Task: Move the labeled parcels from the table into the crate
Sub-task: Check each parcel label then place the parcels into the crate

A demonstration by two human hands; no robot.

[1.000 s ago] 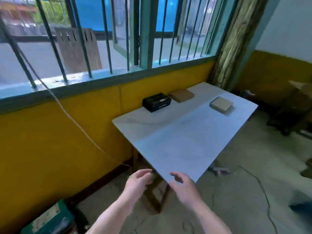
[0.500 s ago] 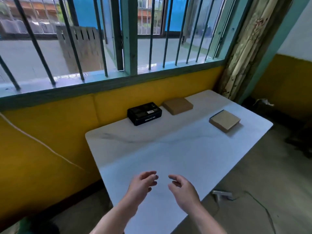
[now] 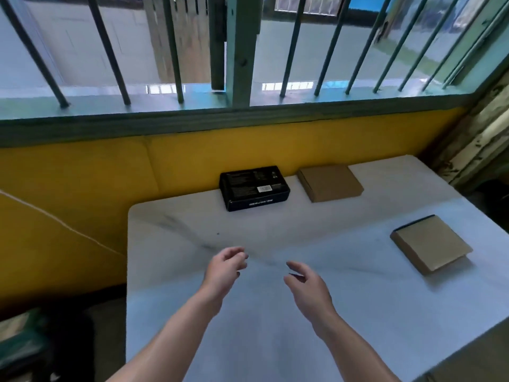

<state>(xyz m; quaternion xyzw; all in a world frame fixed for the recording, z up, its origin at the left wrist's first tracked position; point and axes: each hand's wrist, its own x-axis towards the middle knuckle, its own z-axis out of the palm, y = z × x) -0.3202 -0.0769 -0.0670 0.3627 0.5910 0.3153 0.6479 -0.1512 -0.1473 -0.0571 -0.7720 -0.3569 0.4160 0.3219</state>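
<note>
On the table:
Surface: white rectangular table (image 3: 192,221) set against a yellow wall (image 3: 82,172) under a barred window (image 3: 239,51).
Parcel 1: black rectangular carton with a small white label (image 3: 254,187), at the far edge, close to the wall.
Parcel 2: flat brown cardboard box (image 3: 330,182), just beside the black carton on its right, not touching.
Parcel 3: flat tan cardboard box with a dark edge (image 3: 431,243), well apart from the other two, near the right edge.
Crate: not identifiable; a dark green shape (image 3: 24,346) sits low at the left, too blurred to name.
Left hand (image 3: 224,270): over the table, fingers loosely curled, empty.
Right hand (image 3: 308,285): beside it, fingers relaxed and part spread, empty.
Step in hand: likely a reach toward the far parcels; none is touched yet.
Handling, black carton: appears rigid with a smooth printed skin; possibly slippery. Grip across the short sides, thumb opposite fingers.
Handling, flat boxes: probably light and stiff. Low profile leaves little edge; lift one edge first, then pinch top and bottom faces.
Risk: wall clearance behind the black carton is tight for fingers.
</note>
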